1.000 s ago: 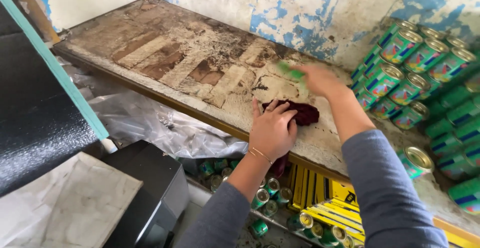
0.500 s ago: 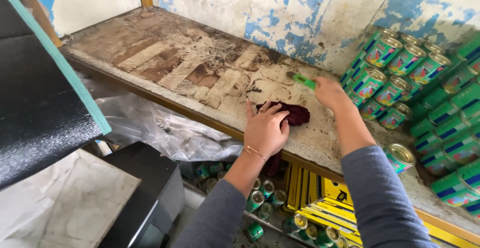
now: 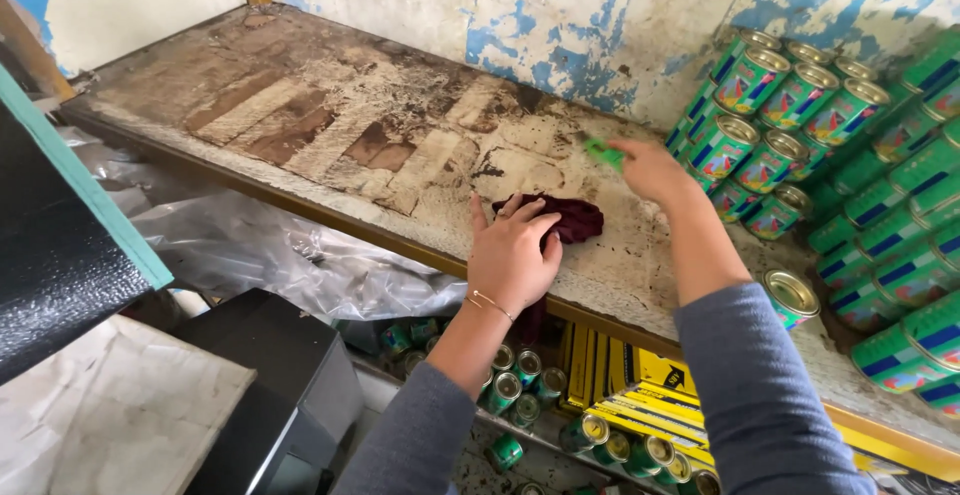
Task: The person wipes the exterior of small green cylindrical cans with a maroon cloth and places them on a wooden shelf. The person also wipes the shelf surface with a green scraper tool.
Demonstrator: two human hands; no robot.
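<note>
On shelf, far left: bare, stained, peeling boards [image 3: 300,115], yellow front edge.
Below shelf: crumpled plastic sheet [image 3: 280,255], loose cans [image 3: 520,390] lower down.
Left hand [image 3: 512,250]: fingers spread, palm pressed flat on rag.
Rag [image 3: 572,220]: dark maroon, crumpled, lying mid-shelf near front edge, partly under palm.
Right hand [image 3: 650,167]: closed around small green item [image 3: 604,154], just beyond rag; kind of item unclear.
Far right: stacked green cans [image 3: 790,105] against peeling wall.

I see a worn, stained wooden shelf [image 3: 330,125] crossing the frame, backed by a wall [image 3: 560,15] of peeling blue and white paint. Crumpled clear plastic sheeting [image 3: 270,255] lies lower left, under even daylight.
</note>
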